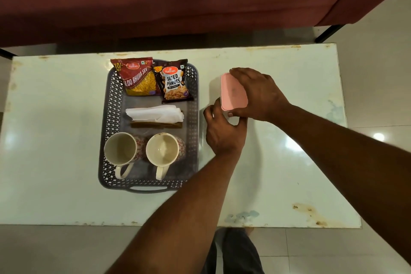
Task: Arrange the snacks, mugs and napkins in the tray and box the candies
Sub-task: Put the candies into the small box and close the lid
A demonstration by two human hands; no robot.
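Here the right hand (258, 93) presses down on the pink lid (234, 91) of the candy box, while the left hand (224, 131) grips the box's near side. It sits on the white surface (289, 173), just right of the grey tray (193, 140) holding snacks (153, 79), napkins (155, 113) and mugs (142, 150).

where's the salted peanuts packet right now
In the head view the salted peanuts packet lies at the far right corner of the grey tray, just right of the aloo bhujia packet and beyond the napkins.

Pink-lidded box (233, 92) beside loaded tray (111, 118)
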